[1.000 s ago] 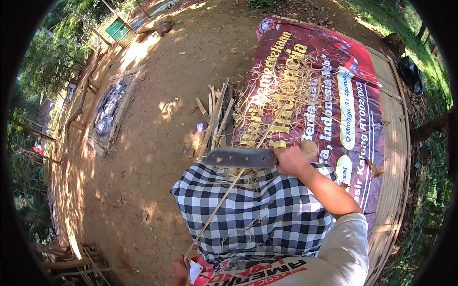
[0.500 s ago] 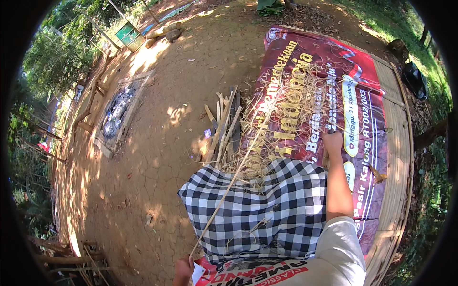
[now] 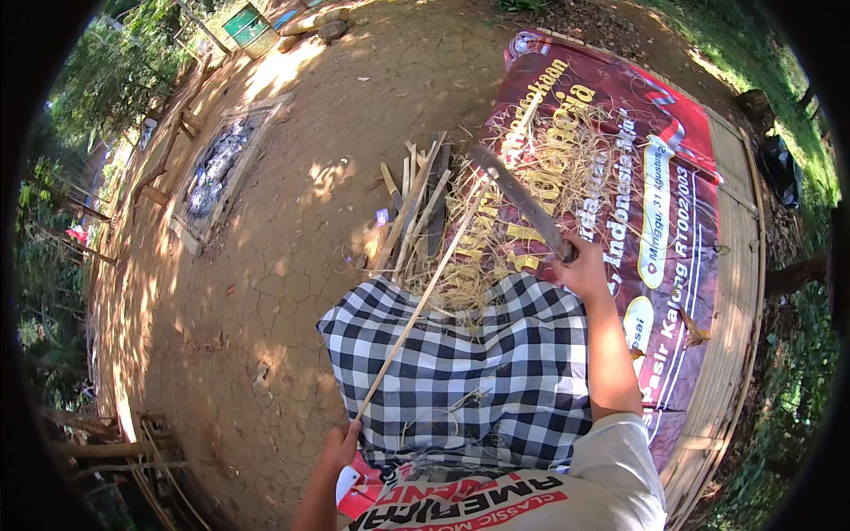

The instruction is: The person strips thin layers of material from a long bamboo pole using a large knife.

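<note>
My left hand (image 3: 339,445), low in the view, is closed on the near end of a long, thin bamboo strip (image 3: 409,326). The strip slants up and away across my lap, over a black-and-white checked cloth (image 3: 460,380). My right hand (image 3: 583,268) grips the handle of a machete (image 3: 529,202). Its dark blade points up and left, and its tip end meets or overlaps the far part of the strip; whether they touch I cannot tell. Curly pale shavings (image 3: 580,133) lie heaped under the blade and strip on a dark red printed banner (image 3: 680,319).
Split bamboo pieces (image 3: 409,208) lie bundled left of the shavings. The banner covers a bamboo-slat platform (image 3: 739,301). Beyond on the cracked dirt ground are an ash-filled fire pit (image 3: 217,168) and a green drum (image 3: 251,31). A black plastic bag (image 3: 779,173) sits at the right.
My right hand has come left and slightly up, bringing the machete blade into clear view over the strip. My left hand, still holding the strip, appears higher in the view.
</note>
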Tool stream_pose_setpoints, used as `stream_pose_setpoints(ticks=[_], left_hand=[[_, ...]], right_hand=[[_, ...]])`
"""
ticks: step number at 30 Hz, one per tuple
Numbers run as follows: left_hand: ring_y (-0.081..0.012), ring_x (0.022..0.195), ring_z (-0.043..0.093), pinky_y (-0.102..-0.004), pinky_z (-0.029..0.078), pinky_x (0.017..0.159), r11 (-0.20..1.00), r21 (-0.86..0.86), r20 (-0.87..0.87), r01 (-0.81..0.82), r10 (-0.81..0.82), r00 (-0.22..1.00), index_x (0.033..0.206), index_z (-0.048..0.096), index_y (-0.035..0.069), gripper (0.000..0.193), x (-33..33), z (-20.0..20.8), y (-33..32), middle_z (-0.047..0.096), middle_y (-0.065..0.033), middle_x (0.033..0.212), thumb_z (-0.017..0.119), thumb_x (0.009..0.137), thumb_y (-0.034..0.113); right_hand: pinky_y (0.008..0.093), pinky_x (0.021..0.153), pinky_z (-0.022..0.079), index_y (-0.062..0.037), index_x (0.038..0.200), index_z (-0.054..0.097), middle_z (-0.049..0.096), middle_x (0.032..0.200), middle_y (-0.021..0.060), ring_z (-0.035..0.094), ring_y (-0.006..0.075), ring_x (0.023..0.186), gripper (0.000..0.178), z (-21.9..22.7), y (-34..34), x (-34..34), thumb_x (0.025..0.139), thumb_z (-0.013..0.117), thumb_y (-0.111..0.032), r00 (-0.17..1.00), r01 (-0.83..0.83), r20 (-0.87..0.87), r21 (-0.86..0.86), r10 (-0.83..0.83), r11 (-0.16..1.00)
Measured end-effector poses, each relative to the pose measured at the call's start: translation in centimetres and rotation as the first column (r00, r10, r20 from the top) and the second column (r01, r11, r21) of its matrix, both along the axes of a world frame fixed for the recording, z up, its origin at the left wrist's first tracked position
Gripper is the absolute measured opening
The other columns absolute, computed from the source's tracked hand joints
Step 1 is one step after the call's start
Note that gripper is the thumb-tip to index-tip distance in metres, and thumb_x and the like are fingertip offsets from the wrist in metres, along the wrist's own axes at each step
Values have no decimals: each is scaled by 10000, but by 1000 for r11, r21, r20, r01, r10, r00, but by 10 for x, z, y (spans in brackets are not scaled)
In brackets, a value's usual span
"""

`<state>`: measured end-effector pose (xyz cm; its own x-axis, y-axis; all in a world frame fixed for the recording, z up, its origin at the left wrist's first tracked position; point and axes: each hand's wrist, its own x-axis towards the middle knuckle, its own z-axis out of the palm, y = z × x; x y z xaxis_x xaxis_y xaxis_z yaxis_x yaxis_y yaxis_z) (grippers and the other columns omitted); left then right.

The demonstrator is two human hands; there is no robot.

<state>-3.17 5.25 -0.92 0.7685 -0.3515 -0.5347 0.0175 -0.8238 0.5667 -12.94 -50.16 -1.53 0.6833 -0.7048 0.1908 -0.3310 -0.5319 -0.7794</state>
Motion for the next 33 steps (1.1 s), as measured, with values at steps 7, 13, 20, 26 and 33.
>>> stream_pose_setpoints(ticks=[7,13,20,26,33], left_hand=[[-249,495,537,-410,409,499,997,60,173,56,-66,983,700,601,-54,492,3,11,-12,517,-195,527,522,947,364],[-418,520,569,-467,401,471,993,66,363,93,-111,925,678,618,-36,446,1,-21,0,535,-248,557,559,921,334],[-435,519,548,-464,398,463,990,37,405,136,-139,904,645,581,-36,404,5,-27,1,523,-250,555,587,900,278],[-433,515,540,-461,404,460,986,-5,533,169,-140,834,655,562,-9,332,2,-51,7,510,-242,549,590,888,225],[-397,504,554,-462,413,462,977,86,603,196,-208,770,672,556,42,297,5,-59,29,523,-204,538,605,879,250]], right_hand=[[346,623,494,-1,1007,675,653,806,148,630,260,693,404,10,30,19,628,755,-114,946,-267,-142,159,290,950],[270,616,457,58,955,655,623,765,57,562,107,666,263,12,2,16,717,727,-30,984,-178,129,570,126,802],[256,516,441,27,900,604,618,742,58,562,99,573,214,45,-14,17,769,738,-75,994,-96,27,637,103,765],[308,473,480,-5,815,518,561,621,72,550,151,489,240,73,11,35,740,744,-29,988,-56,-48,786,150,616],[308,450,476,4,764,558,571,610,74,572,163,487,173,71,33,9,747,728,-19,949,-27,-151,835,276,550]])
